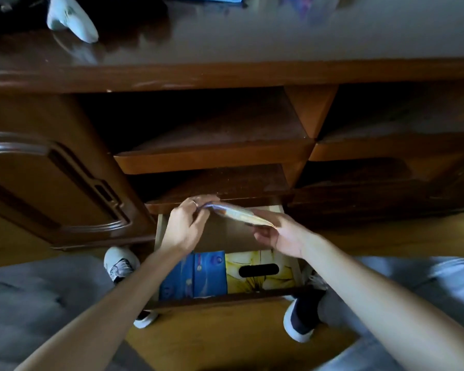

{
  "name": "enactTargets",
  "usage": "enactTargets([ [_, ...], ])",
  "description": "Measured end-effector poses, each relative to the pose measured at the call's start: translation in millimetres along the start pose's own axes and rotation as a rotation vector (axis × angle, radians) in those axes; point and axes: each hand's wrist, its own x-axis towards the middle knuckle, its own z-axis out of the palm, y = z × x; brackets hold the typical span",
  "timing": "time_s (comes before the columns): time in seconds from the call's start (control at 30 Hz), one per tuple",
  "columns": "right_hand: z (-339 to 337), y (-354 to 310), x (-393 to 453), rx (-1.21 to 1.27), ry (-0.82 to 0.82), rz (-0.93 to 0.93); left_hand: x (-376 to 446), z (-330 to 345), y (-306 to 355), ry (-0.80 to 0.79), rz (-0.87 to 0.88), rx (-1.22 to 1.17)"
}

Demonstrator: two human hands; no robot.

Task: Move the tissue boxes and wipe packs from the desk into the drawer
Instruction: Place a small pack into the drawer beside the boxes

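A flat wipe pack (239, 214) hangs tilted over the back half of the open drawer (217, 299), held at both ends. My left hand (186, 223) pinches its left end and my right hand (277, 234) grips its right end from below. Inside the drawer, near its front, a blue tissue box (196, 274) lies next to a yellow tissue box (260, 271) with a dark oval slot. The desk top (252, 41) is above, with blurred blue and purple items at its far edge.
A white controller (70, 18) lies on the desk at the upper left. Open shelves (212, 153) sit above the drawer, and a carved cabinet door (51, 178) stands to the left. My knees and shoes flank the drawer on the wooden floor.
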Motion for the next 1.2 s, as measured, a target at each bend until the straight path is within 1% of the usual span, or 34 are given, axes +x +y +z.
enactTargets([
  [0.03,1,-3,6,-0.005,0.058,-0.029,-1,-3,-4,-0.087,-0.004,0.068],
  [0.07,0,-4,12,-0.07,0.138,-0.054,-3,-5,-11,-0.179,-0.01,0.197],
  [0.1,-3,-2,19,-0.196,0.247,-0.076,-6,-5,-21,-0.251,-0.038,0.336],
  [0.13,-7,1,27,-0.36,0.367,-0.098,-9,-4,-30,-0.287,-0.112,0.424],
  [0.2,-13,10,38,-0.68,0.572,-0.138,-18,2,-50,-0.277,-0.346,0.421],
  [0.23,-15,14,44,-0.799,0.631,-0.146,-23,5,-62,-0.285,-0.441,0.405],
  [0.27,-15,18,51,-0.881,0.67,-0.15,-29,8,-74,-0.337,-0.491,0.428],
  [0.33,-16,25,67,-1.005,0.705,-0.16,-46,11,-98,-0.488,-0.518,0.519],
  [0.4,-15,34,85,-1.18,0.664,-0.158,-62,13,-115,-0.591,-0.542,0.559],
  [0.5,-15,49,108,-1.433,0.569,-0.083,-75,18,-132,-0.702,-0.573,0.545],
  [0.53,-16,54,113,-1.51,0.563,-0.054,-77,20,-135,-0.721,-0.584,0.536],
  [0.63,-22,63,122,-1.798,0.66,0.003,-81,26,-142,-0.736,-0.594,0.544],
  [0.67,-23,65,125,-1.935,0.642,-0.023,-81,29,-143,-0.735,-0.581,0.567],
  [0.7,-25,67,128,-2.036,0.58,-0.064,-80,31,-146,-0.734,-0.566,0.594],
  [0.73,-27,68,133,-2.083,0.493,-0.081,-79,32,-148,-0.732,-0.553,0.62],
  [0.8,-30,73,143,-2.058,0.331,-0.035,-76,33,-153,-0.742,-0.538,0.657],
  [0.87,-32,77,150,-1.984,0.245,0.025,-75,32,-157,-0.764,-0.528,0.675],
  [0.97,-33,83,160,-1.925,0.206,0.052,-76,32,-159,-0.763,-0.511,0.681],
  [1.07,-31,80,168,-1.951,0.194,0.132,-79,34,-156,-0.762,-0.456,0.763],
  [1.13,-29,75,170,-1.994,0.19,0.161,-76,33,-153,-0.811,-0.419,0.836],
  [1.2,-26,69,171,-2.014,0.175,0.177,-71,32,-150,-0.871,-0.416,0.85],
])
